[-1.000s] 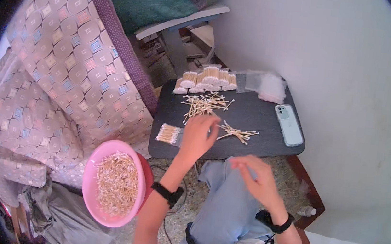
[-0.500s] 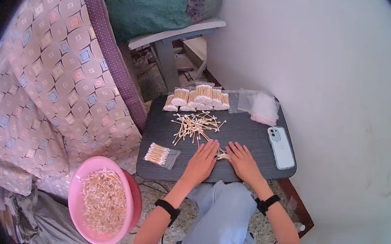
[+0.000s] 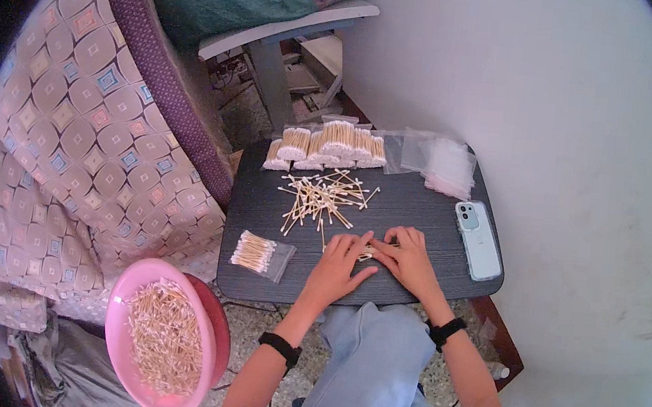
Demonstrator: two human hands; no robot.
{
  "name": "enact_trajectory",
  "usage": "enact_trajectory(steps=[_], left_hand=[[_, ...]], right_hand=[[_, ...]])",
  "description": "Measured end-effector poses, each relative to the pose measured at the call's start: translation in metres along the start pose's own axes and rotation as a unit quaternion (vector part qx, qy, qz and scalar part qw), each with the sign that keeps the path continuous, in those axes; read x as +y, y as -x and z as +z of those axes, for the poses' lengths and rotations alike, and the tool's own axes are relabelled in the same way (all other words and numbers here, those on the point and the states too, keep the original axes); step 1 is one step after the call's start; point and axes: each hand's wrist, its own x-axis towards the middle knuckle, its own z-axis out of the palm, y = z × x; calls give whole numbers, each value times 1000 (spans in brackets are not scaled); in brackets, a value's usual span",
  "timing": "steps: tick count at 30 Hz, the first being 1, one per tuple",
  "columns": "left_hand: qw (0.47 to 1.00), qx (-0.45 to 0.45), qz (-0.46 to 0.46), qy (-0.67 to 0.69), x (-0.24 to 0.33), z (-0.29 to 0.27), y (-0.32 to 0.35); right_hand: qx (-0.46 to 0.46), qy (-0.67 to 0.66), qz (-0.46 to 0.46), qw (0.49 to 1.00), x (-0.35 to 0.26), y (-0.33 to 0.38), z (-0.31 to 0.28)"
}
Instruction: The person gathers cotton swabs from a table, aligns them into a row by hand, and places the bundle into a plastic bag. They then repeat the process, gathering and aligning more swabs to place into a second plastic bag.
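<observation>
A small bunch of cotton swabs (image 3: 366, 252) lies on the dark table, between my two hands. My left hand (image 3: 339, 268) rests at its left side, fingers stretched toward the bunch and thumb spread apart. From the right, my right hand (image 3: 413, 266) curls over the bunch's end, its thumb and fingers closed on the swabs and partly hiding them. Beyond my hands is a loose, crisscrossed pile of cotton swabs (image 3: 325, 199). Left of my left hand, a clear bag of cotton swabs (image 3: 254, 251) lies flat, its empty end toward me.
Filled swab bags (image 3: 337, 144) are stacked at the table's (image 3: 414, 205) far edge, beside empty clear bags (image 3: 451, 168). A pale phone (image 3: 480, 241) lies at the right edge. A pink basin (image 3: 115, 324) full of swabs stands lower left. A white wall (image 3: 569, 191) borders the right.
My hands have gone from lying flat on either side of the small bunch to curling in around it, with the left thumb now spread. The view has shifted slightly.
</observation>
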Motion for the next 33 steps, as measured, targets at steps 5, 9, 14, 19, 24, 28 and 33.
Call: enact_trajectory(steps=[5,9,14,19,24,28,33], left_hand=[[999,22,-26,35,-6,4,3],[999,34,-3,12,-10,6,3],[999,23,-7,25,-10,5,2],[999,32,4,25,-6,4,0],[999,20,-9,38,-10,5,1],[1000,25,-10,15,-11,3,3],[999,24,-9,29,-9,3,0]], right_hand=[[18,-177,84,980,-2,-1,-2],[67,-231,113,964,3,-1,8],[70,-232,140,960,9,-1,10],[79,-215,123,966,6,-1,6],[87,-213,104,968,5,-1,6],[82,-211,87,970,4,-4,6],[75,-174,52,980,14,-3,8]])
